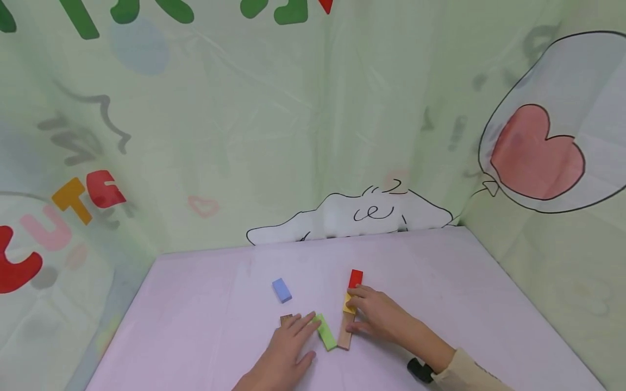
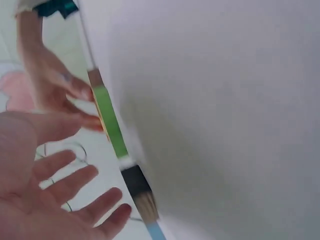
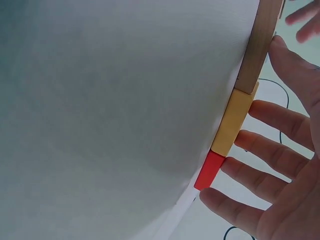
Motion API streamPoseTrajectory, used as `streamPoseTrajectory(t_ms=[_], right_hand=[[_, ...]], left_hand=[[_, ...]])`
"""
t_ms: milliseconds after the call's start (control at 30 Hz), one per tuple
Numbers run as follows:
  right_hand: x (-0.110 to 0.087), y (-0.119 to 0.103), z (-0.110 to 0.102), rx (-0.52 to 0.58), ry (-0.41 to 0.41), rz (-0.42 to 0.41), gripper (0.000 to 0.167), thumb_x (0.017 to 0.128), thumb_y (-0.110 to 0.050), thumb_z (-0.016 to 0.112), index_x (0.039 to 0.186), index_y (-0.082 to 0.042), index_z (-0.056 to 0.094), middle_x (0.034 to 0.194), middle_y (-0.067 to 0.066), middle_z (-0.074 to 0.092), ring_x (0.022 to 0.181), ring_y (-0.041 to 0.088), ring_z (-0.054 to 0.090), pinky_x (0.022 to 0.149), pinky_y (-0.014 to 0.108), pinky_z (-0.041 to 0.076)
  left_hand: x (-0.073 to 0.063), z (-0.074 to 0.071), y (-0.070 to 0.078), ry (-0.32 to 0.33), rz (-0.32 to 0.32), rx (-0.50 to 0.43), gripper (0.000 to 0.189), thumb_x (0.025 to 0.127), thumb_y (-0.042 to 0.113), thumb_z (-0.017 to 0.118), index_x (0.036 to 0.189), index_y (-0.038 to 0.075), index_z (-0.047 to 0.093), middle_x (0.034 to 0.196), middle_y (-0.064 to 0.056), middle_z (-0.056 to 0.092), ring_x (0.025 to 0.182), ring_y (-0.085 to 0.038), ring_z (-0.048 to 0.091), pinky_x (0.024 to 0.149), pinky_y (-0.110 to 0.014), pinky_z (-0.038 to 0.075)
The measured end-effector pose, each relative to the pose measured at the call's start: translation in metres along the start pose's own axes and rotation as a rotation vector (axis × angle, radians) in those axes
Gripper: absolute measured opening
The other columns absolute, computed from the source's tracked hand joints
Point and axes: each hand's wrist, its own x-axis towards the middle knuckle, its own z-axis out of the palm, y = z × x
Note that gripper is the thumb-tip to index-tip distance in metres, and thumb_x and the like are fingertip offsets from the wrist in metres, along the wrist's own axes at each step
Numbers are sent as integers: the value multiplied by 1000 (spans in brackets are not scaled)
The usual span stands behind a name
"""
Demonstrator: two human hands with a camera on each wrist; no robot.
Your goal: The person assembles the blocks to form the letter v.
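Observation:
A red block (image 1: 356, 278), a yellow block (image 1: 348, 304) and a plain wooden block (image 1: 345, 331) lie end to end in a line. My right hand (image 1: 383, 315) lies alongside this line, its extended fingertips at the blocks' sides in the right wrist view, the thumb by the wooden block. A green block (image 1: 326, 332) slants toward the near end of the wooden one. Beside it is my left hand (image 1: 288, 350), fingers spread and straight, fingertips near the green block's far end. A brown block (image 1: 285, 319) is partly hidden behind the left hand.
Farther back on the pale table (image 1: 210, 320) lies a blue block (image 1: 282, 290). A printed curtain (image 1: 254, 136) rises behind the table and along both sides. A black band (image 1: 420, 370) sits at the right wrist, next to a beige sleeve (image 1: 467, 374).

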Motion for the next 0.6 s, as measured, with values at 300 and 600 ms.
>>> streamPoseTrajectory(t_ms=[300, 600], right_hand=[[-2, -3, -1, 18, -13, 33, 49, 82, -41, 90, 117, -8, 79, 143, 15, 67, 138, 37, 60, 111, 51, 54], [-1, -2, 1, 16, -8, 30, 50, 82, -41, 90, 117, -8, 78, 143, 15, 67, 139, 38, 59, 111, 51, 53]], left_hand=[[-8, -11, -33, 252, -214, -230, 54, 90, 16, 83, 140, 15, 65, 129, 1, 72, 103, -14, 56, 82, -27, 48], [-9, -11, -58, 179, -411, -570, 56, 85, 15, 87, 137, 11, 68, 93, -4, 60, 78, -13, 48, 59, -19, 41]])
